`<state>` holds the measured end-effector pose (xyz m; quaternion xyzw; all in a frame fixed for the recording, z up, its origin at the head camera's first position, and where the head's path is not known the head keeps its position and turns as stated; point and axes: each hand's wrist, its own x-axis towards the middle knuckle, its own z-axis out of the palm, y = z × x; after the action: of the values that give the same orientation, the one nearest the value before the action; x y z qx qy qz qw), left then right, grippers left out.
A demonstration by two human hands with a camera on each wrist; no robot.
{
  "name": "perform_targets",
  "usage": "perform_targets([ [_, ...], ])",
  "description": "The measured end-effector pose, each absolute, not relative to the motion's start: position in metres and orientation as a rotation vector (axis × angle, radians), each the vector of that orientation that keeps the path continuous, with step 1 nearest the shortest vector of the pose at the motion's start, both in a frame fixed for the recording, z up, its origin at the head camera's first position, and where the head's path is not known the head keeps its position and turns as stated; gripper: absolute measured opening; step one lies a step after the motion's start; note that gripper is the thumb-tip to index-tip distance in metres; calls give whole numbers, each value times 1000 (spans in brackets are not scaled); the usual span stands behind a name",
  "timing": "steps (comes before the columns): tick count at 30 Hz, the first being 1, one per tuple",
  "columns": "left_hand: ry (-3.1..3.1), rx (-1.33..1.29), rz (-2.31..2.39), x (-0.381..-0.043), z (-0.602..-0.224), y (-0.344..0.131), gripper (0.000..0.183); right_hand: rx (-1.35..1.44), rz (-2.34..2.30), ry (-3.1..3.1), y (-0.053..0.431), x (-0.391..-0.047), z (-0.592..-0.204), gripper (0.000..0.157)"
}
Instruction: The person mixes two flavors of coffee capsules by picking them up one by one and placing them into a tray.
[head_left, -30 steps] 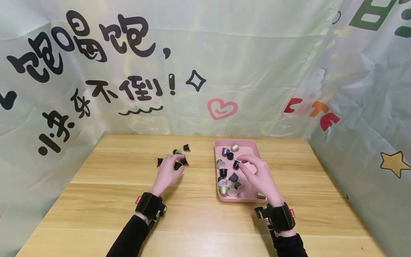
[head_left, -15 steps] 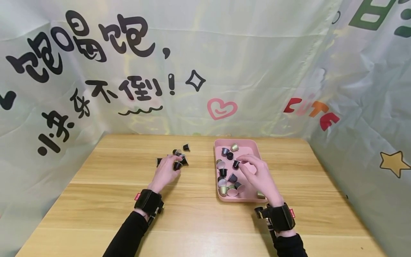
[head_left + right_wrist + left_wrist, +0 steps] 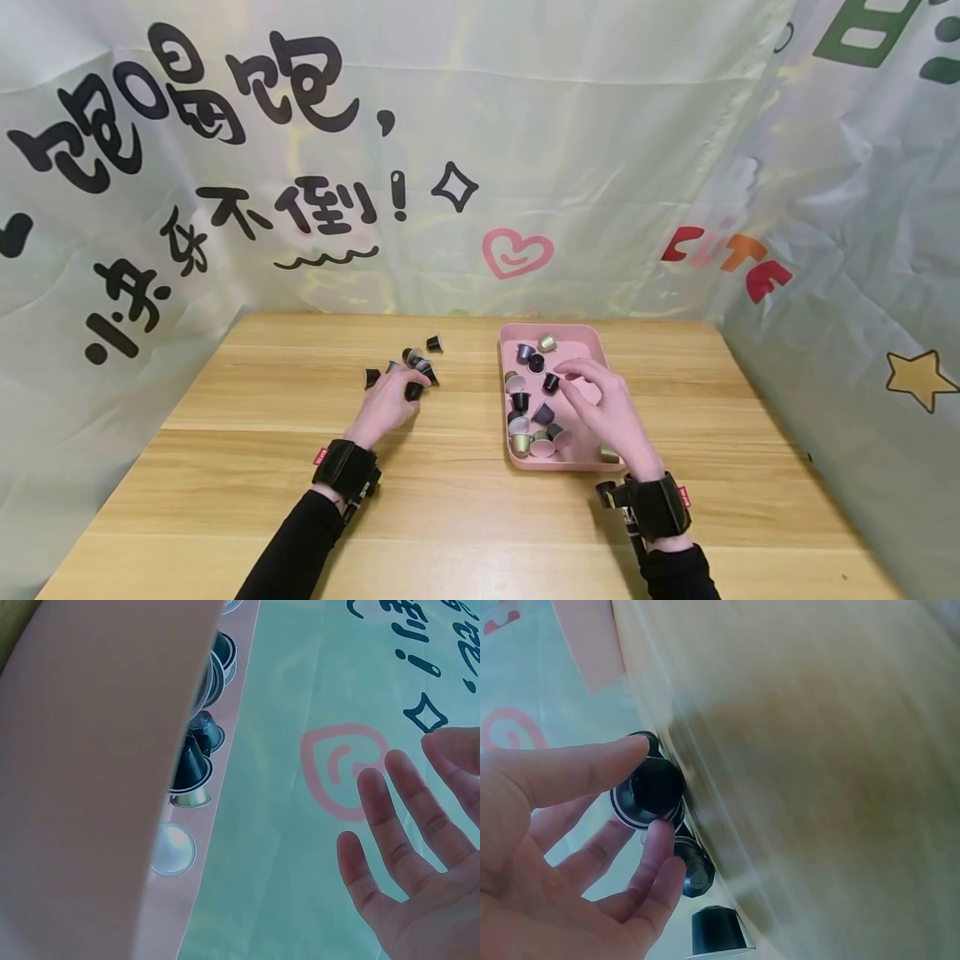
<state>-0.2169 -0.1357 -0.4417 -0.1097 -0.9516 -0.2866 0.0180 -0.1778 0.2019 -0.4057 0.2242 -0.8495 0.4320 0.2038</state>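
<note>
In the head view my left hand is low over a small group of black coffee capsules on the table's left half. Thumb and fingers pinch one black coffee capsule, its narrow end facing the left wrist camera. Just beyond it sit more capsules, among them a black capsule near the lower edge of that view. My right hand hovers over the pink tray, fingers spread and holding nothing in the right wrist view. A black capsule lies in the tray by its fingertips.
Several capsules in black, grey, gold and green lie in the tray, mostly on its left side, including a gold capsule near the back. One black capsule stands apart behind the left group. A printed curtain closes off the table's back.
My left hand has drawn slightly back toward me and left, and a black capsule now sits in its pinch. The right hand stays in place over the tray.
</note>
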Motion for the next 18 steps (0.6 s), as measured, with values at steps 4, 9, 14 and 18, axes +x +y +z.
perform_targets([
  [4,-2968,-369,-879,-217,-444,-137,39,621,1206,-2373,202,-177,-405,23],
  [9,-3005,-386,-934,-218,-446,-137,36,618,1208,-2371,203,-177,-406,22],
  [14,-3010,-382,-993,-217,-446,-136,33,626,1207,-2360,203,-178,-407,22],
  [18,-2985,-416,-1017,-216,-444,-134,31,633,1197,-2362,205,-179,-408,22],
])
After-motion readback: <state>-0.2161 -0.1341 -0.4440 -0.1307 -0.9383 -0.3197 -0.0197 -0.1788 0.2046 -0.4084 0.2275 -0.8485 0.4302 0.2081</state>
